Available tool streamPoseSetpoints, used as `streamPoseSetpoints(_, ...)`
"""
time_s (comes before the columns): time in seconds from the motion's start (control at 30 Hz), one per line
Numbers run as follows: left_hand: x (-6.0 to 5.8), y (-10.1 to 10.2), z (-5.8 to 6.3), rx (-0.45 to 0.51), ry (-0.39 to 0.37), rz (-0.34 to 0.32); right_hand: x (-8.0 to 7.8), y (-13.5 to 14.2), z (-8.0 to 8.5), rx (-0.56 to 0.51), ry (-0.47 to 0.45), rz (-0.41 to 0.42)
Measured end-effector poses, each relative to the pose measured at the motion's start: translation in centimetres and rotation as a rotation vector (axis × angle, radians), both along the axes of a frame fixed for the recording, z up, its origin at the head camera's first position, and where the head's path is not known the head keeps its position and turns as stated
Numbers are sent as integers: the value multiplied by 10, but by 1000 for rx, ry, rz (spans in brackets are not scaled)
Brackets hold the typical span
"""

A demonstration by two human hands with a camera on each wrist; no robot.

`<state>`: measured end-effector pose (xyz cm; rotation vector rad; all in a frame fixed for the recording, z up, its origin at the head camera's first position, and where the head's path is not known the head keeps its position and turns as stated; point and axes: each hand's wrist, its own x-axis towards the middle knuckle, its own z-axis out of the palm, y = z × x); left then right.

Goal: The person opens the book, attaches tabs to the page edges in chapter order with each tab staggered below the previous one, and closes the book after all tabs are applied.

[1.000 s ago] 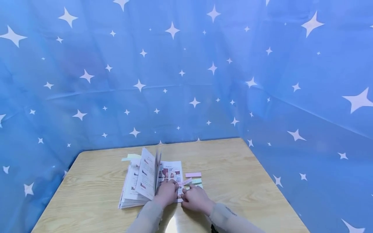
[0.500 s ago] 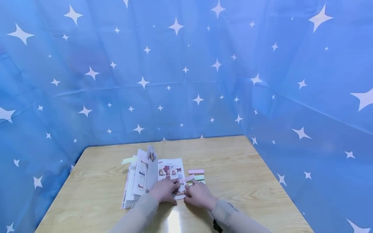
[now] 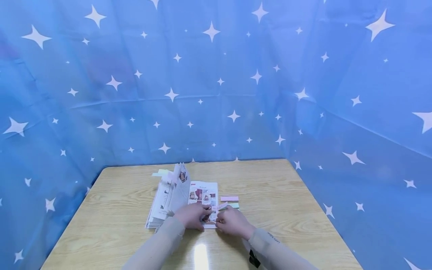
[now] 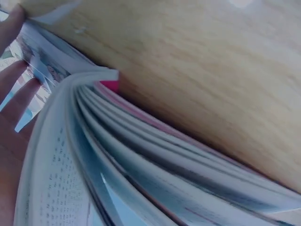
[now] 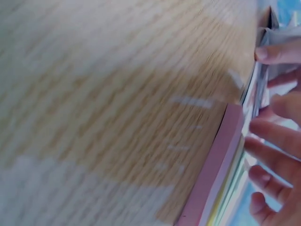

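Note:
A book [image 3: 203, 187] with a comic-style page lies open on the table, its other leaves standing up at the left. My left hand [image 3: 191, 215] rests on the printed page near the bottom, fingers spread, as the left wrist view also shows. From its fingertips a pink sticky strip [image 3: 220, 206] runs across the page's right edge. At the strip's right end is my right hand [image 3: 234, 223], with its forefinger close to it. In the right wrist view its fingertips [image 5: 256, 148] are near the page edge; whether they pinch the strip is hidden.
Beside the book lie a pink sticky-note pad [image 3: 229, 198] and a green one [image 3: 233, 205]. Pale green tabs [image 3: 162, 173] stick out from the book's top left. A starry blue curtain [image 3: 189, 82] surrounds the wooden table [image 3: 101, 225].
Several standing leaves have swung and settled to the left, baring more of the page. My left hand has shifted slightly on the page; the right hand stays by the pink strip.

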<state>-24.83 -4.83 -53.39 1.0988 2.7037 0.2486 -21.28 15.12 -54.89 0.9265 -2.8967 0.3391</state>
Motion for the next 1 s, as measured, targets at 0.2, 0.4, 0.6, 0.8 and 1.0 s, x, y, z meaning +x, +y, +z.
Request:
streamPoseSetpoints(0.2, 2, 1, -4, 4, 88, 15, 5, 6, 1, -70, -10, 0)
streamPoseSetpoints(0.4, 3, 3, -6, -6, 139, 45, 9, 12, -4, -90, 23, 88)
streamPoseSetpoints(0.6, 1, 2, -4, 33, 96, 43, 12, 19, -6, -118, 35, 102)
streamPoseSetpoints(0.8, -4, -3, -3, 135, -9, 58, 14, 22, -6, -153, 61, 123)
streamPoseSetpoints(1.0, -10, -5, -2, 178, -60, 77, 15, 22, -4, -135, 59, 116)
